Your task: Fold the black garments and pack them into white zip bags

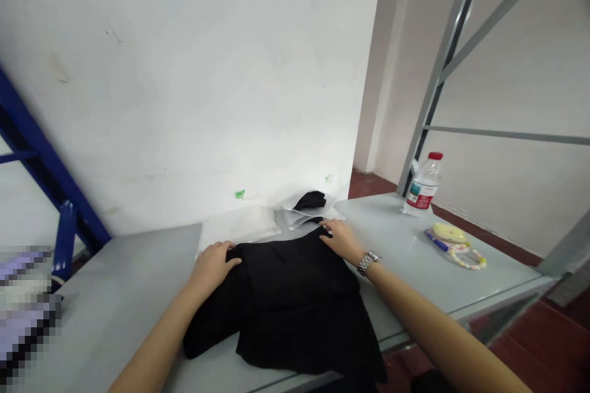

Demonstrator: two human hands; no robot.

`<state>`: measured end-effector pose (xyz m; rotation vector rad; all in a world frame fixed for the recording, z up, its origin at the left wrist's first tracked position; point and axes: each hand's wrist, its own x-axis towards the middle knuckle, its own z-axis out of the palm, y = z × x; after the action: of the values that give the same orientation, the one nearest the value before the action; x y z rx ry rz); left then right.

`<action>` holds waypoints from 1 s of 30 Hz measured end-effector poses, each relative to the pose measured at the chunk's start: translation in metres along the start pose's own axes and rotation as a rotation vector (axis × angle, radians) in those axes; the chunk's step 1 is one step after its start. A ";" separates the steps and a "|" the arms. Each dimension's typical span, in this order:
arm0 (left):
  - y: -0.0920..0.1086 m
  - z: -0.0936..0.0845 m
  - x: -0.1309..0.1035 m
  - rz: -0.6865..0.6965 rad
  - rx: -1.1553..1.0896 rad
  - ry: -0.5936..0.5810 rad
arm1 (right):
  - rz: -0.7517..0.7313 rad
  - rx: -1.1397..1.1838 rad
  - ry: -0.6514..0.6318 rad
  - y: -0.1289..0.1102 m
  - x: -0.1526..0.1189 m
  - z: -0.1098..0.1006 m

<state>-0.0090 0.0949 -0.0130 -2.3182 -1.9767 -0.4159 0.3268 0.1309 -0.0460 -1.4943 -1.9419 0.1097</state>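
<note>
A black garment (295,282) lies spread on the grey table, its lower edge hanging over the front. I cannot make out which kind of garment it is. My left hand (214,267) grips its upper left corner, thumb on top of the cloth. At the upper right corner, my right hand (342,241), with a metal watch on the wrist, pinches the fabric. Just beyond the garment lies a stack of clear plastic bags (239,224). Beside it, near the right hand, a translucent bag (292,201) has folded black cloth (311,199) showing in it.
The grey table (120,295) meets a white wall panel (230,73). To the right stand a water bottle (423,187) with a red cap, a yellow case (449,233), a blue pen (436,240) and a beaded bracelet (468,256). Metal frames rise on both sides.
</note>
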 end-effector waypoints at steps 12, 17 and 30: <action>-0.008 -0.032 -0.051 0.272 -0.002 0.364 | -0.115 0.535 -0.090 -0.004 -0.053 -0.063; -0.008 -0.034 -0.092 0.361 -0.085 0.206 | -0.051 0.491 -0.398 0.006 -0.082 -0.071; 0.064 -0.041 0.009 0.278 -0.518 -0.551 | -0.115 0.122 -0.521 -0.034 -0.026 -0.053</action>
<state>0.0484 0.0833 0.0364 -3.2814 -1.8463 -0.3172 0.3307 0.0793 -0.0021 -1.3600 -2.3703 0.6069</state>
